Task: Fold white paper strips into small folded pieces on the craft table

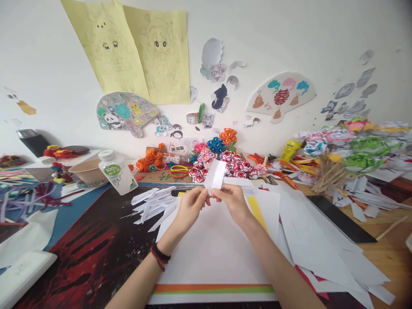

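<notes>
Cluttered surface (pixel 80 257): pile of cut white strips (pixel 154 206) left of hands, white bottle (pixel 117 172) behind them, paper roses (pixel 231 167) behind, large white sheets (pixel 212 249) beneath. Nothing blocks hands. Folded white paper strip (pixel 215 175) upright above sheets; left hand (pixel 189 208) and right hand (pixel 232 201) each in narrow pinch grip on its lower end. Strip's bottom edge hidden by fingertips; fold detail unclear.

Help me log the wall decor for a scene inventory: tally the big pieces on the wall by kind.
Yellow drawing sheets: 2
Fan-shaped cutouts: 2
Total: 4
</notes>
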Available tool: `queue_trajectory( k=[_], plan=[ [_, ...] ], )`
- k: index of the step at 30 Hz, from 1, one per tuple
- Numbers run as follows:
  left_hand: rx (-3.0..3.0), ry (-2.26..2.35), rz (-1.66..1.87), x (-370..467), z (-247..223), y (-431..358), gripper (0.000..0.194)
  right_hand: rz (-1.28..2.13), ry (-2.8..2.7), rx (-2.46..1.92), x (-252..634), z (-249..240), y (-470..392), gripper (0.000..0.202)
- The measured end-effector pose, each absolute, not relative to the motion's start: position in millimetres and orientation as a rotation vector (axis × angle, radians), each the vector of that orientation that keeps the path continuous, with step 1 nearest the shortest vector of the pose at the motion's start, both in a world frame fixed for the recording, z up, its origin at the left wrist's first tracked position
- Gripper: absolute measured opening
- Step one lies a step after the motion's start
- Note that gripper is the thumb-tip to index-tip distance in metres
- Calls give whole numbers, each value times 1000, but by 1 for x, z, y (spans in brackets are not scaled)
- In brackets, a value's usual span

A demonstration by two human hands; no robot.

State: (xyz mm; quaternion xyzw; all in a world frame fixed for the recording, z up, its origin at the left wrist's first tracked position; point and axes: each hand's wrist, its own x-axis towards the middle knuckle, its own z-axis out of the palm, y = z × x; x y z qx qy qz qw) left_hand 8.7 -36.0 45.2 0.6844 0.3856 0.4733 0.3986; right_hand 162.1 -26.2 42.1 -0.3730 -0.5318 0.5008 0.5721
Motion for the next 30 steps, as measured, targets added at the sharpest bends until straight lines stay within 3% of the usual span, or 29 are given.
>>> queue_trajectory(
  k=[5, 12, 18, 26, 30],
  plan=[
    [1781, 999, 1232, 8, 44, -36, 30, 1170, -1245, -891, 162, 40, -25, 18],
    [1876, 1119, 1193, -2, 47, -31, 40, 1191, -1298, -922, 164, 34, -22, 23],
    [1980, 1130, 1252, -5, 48, -31, 36, 1306, -1364, -910, 168, 36, -20, 32],
    [2076, 1110, 1029, -8, 49, -30, 41, 1179, -1247, -873, 167, 34, -16, 33],
    [2098, 1224, 1196, -10, 47, -26, 26, 1155, -1321, -969, 165, 24, -12, 36]
  ],
)
